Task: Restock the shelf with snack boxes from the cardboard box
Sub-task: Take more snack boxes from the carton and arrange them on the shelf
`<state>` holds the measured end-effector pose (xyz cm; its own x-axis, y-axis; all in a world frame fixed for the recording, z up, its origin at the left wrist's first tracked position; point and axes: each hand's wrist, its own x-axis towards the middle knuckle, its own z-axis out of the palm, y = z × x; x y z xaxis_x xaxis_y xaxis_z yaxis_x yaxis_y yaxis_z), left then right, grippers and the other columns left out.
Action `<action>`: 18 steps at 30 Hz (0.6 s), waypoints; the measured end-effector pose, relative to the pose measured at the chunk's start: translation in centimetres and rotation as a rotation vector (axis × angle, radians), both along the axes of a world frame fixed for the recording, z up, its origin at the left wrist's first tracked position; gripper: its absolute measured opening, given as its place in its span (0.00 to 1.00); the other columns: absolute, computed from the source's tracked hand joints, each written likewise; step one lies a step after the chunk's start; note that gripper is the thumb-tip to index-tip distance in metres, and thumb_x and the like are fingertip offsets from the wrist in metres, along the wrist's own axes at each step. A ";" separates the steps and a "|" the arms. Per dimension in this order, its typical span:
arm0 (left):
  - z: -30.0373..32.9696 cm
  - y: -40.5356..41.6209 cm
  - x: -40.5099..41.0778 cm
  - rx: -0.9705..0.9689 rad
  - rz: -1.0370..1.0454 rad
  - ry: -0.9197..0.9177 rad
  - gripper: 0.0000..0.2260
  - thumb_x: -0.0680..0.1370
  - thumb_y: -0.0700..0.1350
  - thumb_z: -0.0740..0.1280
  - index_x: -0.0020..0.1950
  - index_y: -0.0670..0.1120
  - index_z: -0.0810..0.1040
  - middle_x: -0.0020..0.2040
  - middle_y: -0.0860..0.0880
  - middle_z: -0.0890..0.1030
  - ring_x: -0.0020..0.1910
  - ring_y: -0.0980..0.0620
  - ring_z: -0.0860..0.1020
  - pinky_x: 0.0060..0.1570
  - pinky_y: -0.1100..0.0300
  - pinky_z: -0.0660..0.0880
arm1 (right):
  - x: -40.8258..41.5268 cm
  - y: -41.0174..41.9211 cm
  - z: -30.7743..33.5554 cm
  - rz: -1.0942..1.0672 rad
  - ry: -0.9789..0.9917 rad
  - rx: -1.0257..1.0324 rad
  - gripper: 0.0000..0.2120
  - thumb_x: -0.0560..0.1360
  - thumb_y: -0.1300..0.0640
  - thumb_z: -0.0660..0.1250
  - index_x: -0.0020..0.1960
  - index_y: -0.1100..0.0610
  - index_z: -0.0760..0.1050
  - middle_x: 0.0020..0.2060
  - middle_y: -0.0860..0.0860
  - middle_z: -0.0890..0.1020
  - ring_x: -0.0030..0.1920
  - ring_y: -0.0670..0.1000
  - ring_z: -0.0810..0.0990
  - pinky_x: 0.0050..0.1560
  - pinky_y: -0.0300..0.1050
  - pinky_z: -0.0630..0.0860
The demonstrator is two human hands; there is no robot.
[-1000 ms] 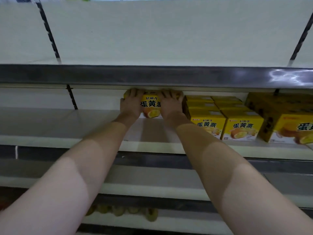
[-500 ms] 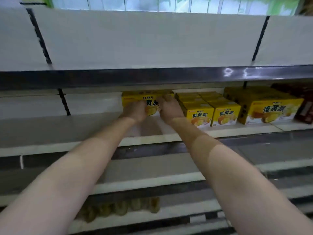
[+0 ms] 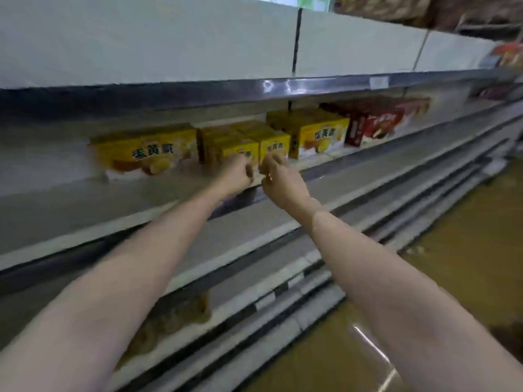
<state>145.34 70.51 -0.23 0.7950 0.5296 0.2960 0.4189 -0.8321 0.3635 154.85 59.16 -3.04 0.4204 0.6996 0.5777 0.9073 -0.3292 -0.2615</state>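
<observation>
A wide yellow snack box (image 3: pixel 147 154) stands on the middle shelf (image 3: pixel 85 202), at the left end of the row. To its right sit small yellow boxes (image 3: pixel 246 142), then a larger yellow box (image 3: pixel 319 134). My left hand (image 3: pixel 236 176) and my right hand (image 3: pixel 280 176) hang in front of the small boxes, off the shelf's front edge, with fingers loosely curled and nothing in them. The cardboard box is out of view.
Dark red snack boxes (image 3: pixel 376 120) stand further right on the same shelf. An upper shelf (image 3: pixel 254 89) with a metal lip overhangs the row. Lower shelves (image 3: pixel 254 267) step out below; brown packets (image 3: pixel 175 315) lie on one. The yellowish floor (image 3: pixel 452 250) is at right.
Both hands have let go of the wide yellow box and drawn back off the shelf. The view has swung right, so the box now sits left of my hands.
</observation>
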 end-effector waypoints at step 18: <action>-12.8 -33.1 17.9 -0.139 -0.583 0.235 0.03 0.76 0.39 0.68 0.46 0.41 0.81 0.40 0.47 0.79 0.40 0.50 0.76 0.42 0.58 0.73 | 11.1 -38.4 -14.7 -0.539 0.432 -0.044 0.07 0.76 0.57 0.66 0.51 0.58 0.75 0.47 0.56 0.78 0.50 0.58 0.77 0.50 0.52 0.75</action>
